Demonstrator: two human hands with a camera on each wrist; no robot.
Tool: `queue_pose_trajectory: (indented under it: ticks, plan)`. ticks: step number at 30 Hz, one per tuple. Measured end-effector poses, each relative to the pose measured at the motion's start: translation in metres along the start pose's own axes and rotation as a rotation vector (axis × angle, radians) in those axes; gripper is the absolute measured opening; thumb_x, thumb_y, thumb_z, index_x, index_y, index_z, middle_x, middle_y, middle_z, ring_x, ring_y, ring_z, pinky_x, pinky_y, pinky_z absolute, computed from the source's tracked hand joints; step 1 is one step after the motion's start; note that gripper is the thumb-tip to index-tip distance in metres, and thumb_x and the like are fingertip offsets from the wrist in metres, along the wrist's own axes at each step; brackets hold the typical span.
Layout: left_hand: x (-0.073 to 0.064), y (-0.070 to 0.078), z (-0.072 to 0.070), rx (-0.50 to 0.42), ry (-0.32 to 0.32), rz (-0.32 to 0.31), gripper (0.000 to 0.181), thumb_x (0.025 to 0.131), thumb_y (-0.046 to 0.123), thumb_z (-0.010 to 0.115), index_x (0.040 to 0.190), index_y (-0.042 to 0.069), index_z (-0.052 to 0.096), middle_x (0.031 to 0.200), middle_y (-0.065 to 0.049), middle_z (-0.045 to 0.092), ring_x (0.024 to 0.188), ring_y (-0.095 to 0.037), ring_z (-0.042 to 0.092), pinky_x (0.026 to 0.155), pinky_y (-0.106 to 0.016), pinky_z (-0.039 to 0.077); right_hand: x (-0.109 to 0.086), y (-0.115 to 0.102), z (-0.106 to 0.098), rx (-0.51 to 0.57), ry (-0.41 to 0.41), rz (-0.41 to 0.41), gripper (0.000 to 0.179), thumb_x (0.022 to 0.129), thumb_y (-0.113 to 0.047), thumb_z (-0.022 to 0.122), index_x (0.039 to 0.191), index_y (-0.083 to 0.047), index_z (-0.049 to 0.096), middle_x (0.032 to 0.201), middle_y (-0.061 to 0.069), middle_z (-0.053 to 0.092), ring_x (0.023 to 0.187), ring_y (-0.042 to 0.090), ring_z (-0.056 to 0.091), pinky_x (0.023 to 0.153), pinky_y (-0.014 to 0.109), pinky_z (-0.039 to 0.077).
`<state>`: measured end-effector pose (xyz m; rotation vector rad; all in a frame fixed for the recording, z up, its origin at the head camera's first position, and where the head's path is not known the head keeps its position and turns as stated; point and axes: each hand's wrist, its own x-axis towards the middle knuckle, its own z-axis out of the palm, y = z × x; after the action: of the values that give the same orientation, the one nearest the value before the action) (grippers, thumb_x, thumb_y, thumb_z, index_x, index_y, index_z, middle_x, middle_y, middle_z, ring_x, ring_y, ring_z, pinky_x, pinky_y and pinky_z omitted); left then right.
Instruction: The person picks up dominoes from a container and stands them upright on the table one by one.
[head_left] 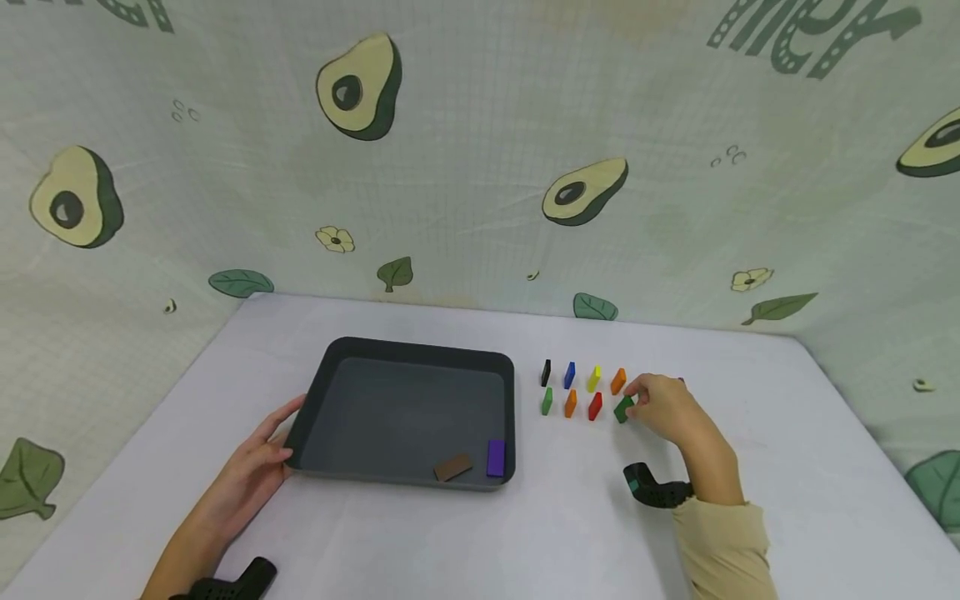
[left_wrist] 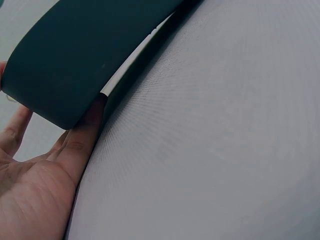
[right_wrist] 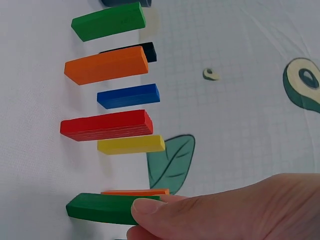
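Note:
My left hand (head_left: pixel 255 467) grips the left rim of a dark grey tray (head_left: pixel 420 348), thumb at the top edge. In the left wrist view, its fingers (left_wrist: pixel 82 142) reach under the raised tray corner (left_wrist: pixel 65 75). My right hand (head_left: pixel 667 404) pinches a dark green domino block (right_wrist: pixel 100 209) between thumb and fingers, at the right end of the nearer row. Beside it stand upright a red block (right_wrist: pixel 107 126), an orange block (right_wrist: pixel 107 66) and a lighter green block (right_wrist: pixel 110 22). A purple block (head_left: pixel 496 458) and a brown block (head_left: pixel 453 467) lie inside the tray.
The farther row has a black block (head_left: pixel 546 372), a blue block (head_left: pixel 569 375), a yellow block (head_left: pixel 594 378) and another orange block (head_left: pixel 618 381). Something small and purplish (head_left: pixel 681 380) shows behind my right hand. An avocado-print cloth (head_left: pixel 465 167) hangs behind the white table (head_left: pixel 480 550).

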<state>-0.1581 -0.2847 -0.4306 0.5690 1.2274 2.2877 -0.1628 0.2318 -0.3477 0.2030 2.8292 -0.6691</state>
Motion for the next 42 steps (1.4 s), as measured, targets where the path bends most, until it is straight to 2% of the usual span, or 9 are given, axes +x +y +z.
queue_pose_trajectory:
  ticks: [12, 23, 32, 42]
  plan:
    - [-0.001, 0.001, 0.001, 0.008, 0.021, -0.01, 0.061, 0.094, -0.009, 0.019, 0.149, 0.017, 0.015, 0.144, 0.002, 0.041, 0.127, -0.01, 0.045, 0.099, -0.021, 0.039, 0.001, -0.001, -0.001, -0.001, -0.001, 0.026, 0.025, 0.084, -0.01, 0.064, 0.103, 0.007, 0.061, 0.076, 0.009, 0.048, 0.072, 0.021, 0.045, 0.059, 0.029, 0.038]
    - [-0.001, 0.001, 0.001, 0.009, 0.007, -0.01, 0.062, 0.094, -0.009, 0.019, 0.149, 0.017, 0.015, 0.144, 0.002, 0.04, 0.126, -0.011, 0.045, 0.099, -0.022, 0.039, 0.001, -0.003, -0.001, -0.002, -0.009, 0.039, 0.027, 0.084, -0.012, 0.066, 0.104, 0.006, 0.061, 0.076, 0.009, 0.048, 0.072, 0.021, 0.046, 0.059, 0.029, 0.038]
    - [0.0, 0.001, 0.001, 0.014, 0.014, -0.007, 0.061, 0.094, -0.009, 0.019, 0.149, 0.017, 0.017, 0.143, 0.002, 0.042, 0.125, -0.011, 0.046, 0.098, -0.021, 0.039, -0.001, -0.002, -0.001, -0.002, -0.003, 0.013, 0.032, 0.084, -0.014, 0.066, 0.109, 0.004, 0.058, 0.078, 0.009, 0.05, 0.073, 0.021, 0.046, 0.06, 0.03, 0.038]
    - [-0.001, 0.002, 0.001, 0.018, 0.012, -0.013, 0.061, 0.094, -0.009, 0.019, 0.149, 0.018, 0.016, 0.144, 0.002, 0.041, 0.126, -0.01, 0.046, 0.098, -0.021, 0.039, -0.008, -0.01, -0.006, -0.018, 0.003, 0.024, 0.038, 0.085, -0.018, 0.065, 0.116, 0.002, 0.055, 0.082, 0.011, 0.053, 0.072, 0.022, 0.048, 0.058, 0.03, 0.039]
